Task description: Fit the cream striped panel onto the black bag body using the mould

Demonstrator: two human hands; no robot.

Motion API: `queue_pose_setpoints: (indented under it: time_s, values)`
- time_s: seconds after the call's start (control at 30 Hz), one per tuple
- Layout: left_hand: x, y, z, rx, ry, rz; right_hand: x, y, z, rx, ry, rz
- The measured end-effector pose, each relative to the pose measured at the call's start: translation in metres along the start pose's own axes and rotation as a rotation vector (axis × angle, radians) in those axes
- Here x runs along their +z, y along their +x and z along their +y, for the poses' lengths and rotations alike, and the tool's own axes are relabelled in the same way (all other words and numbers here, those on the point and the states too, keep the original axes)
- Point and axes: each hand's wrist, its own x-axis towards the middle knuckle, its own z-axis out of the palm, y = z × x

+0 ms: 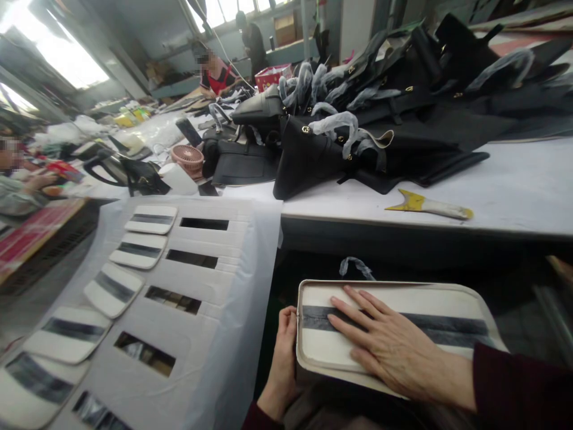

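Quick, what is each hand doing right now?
Left hand: closed on the left edge of the cream panel.
Right hand: open, lying flat on the cream panel.

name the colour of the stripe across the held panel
Dark grey stripe on a cream panel; head view.

Your left hand and right hand: two
Striped panel under them: one
Loose striped panels at your left: five
Dark slots beside those: five
Pink fan: one
Yellow scraper on your worktop: one
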Motion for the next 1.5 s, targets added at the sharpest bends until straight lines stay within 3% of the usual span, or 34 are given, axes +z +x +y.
queue_pose_setpoints:
  time_s: [0.37,0.5,0.63,1.03,1.23,1.37,1.5]
  values:
    - [0.002,0.002,0.012,-0.037,0.012,-0.053,0.006,0.03,-0.012,0.071,0.05,0.037]
    - [0.002,0.005,0.018,-0.03,0.049,-0.083,0.008,0.033,-0.011,0.07,0.018,0.071]
    - [0.0,0.007,0.026,-0.011,0.105,-0.079,0.009,0.035,-0.008,0.062,0.071,0.01]
    - [-0.006,0.003,0.036,-0.105,0.09,-0.098,0.013,0.039,-0.015,0.045,0.149,0.025]
    - [-0.008,0.006,0.049,-0.114,0.218,-0.163,0.011,0.037,-0.015,0.042,0.162,-0.002]
    - [-0.007,0.013,0.066,-0.118,0.427,-0.206,0.013,0.033,-0.013,0.041,0.171,0.017]
    - [-0.001,0.017,0.077,-0.015,0.662,-0.186,0.017,0.033,-0.014,0.041,0.177,0.045]
